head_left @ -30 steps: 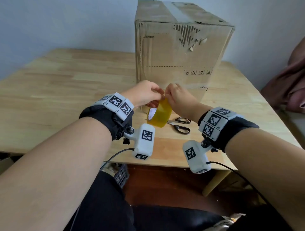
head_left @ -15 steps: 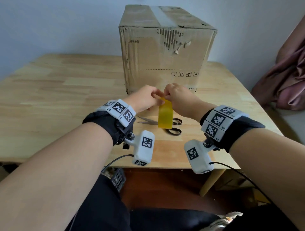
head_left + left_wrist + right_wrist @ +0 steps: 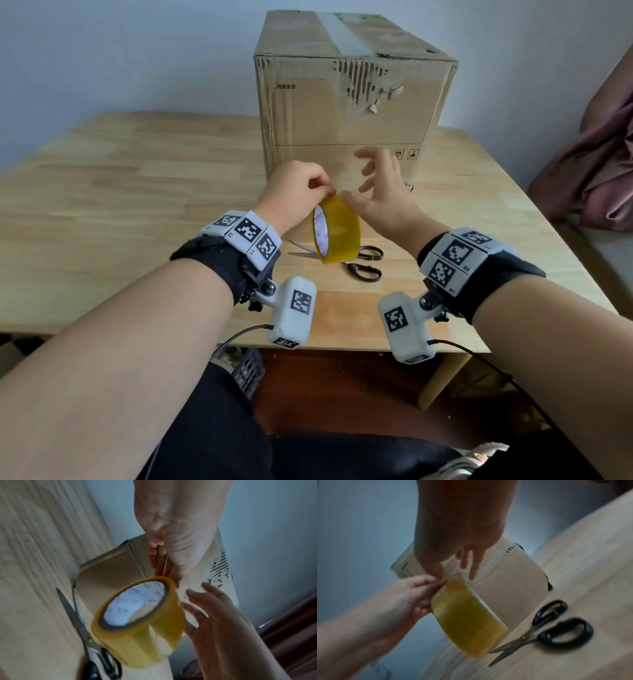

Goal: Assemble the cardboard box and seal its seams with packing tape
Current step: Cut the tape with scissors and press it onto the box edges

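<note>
Counter (image 3: 144,192) filled the middle of the head view, its near edge running just under your wrists and its right edge slanting down the right side. Plenty of bare wood left of centre; less on the right.

Cardboard box (image 3: 346,113) stood upright at top centre, already squared up, with a strip of tape along the top seam. Its front face was torn near the upper right. I'd call assembly done and the top seam sealed; the side and bottom seams weren't visible, so I can't tell what's left there. You had room to swing around the box's left side; its right side sat closer to the counter's edge.

Tape roll (image 3: 337,229) hung in the air at frame centre, in front of the box, above the scissors (image 3: 356,262) lying on the counter.

Your left hand (image 3: 294,195) pinched the roll at its top edge, fingers curled on it. Your right hand (image 3: 380,195) was next to the roll, fingers (image 3: 475,566) spread wide and holding nothing; thumb near the tape end, contact unclear. No strip pulled free yet, so next seam not started.
</note>
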Tool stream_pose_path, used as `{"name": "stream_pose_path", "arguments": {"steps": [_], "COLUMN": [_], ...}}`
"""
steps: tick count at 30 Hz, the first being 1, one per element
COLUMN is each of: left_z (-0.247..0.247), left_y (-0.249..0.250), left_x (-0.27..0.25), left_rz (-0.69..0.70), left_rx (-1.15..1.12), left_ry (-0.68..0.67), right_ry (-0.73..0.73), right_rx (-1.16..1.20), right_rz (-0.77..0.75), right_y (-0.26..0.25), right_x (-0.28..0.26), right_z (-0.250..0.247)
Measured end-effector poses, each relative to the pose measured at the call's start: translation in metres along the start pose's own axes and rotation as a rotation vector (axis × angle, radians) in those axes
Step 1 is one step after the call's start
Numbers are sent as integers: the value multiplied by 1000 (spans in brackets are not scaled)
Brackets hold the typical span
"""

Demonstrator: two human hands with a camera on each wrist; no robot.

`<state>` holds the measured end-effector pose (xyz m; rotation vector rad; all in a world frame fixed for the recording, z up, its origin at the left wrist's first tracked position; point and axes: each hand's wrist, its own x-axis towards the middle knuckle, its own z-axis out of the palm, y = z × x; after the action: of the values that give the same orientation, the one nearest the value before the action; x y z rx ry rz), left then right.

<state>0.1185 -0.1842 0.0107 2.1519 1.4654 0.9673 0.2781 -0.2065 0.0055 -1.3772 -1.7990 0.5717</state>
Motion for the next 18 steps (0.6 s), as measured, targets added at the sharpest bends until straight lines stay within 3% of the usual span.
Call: {"name": "stream_pose_path", "arguments": {"steps": [3, 6, 15, 18], "left_z": [-2, -2, -12, -16], "left_y": [-5, -6, -12, -7], "left_x": [-3, -5, -6, -3], "left_rz": [-3, -1, 12, 27], "left_rx": [-22, -11, 30, -30], "left_ry": [45, 54, 143, 188], "right_ry": [-146, -160, -244, -259], "right_rx": [424, 606, 429, 196], "right_rz": [360, 443, 484, 409], "right_y": [0, 2, -16, -19], "right_x": [-2, -1, 15, 15], "right_z": [5, 11, 13, 14]}}
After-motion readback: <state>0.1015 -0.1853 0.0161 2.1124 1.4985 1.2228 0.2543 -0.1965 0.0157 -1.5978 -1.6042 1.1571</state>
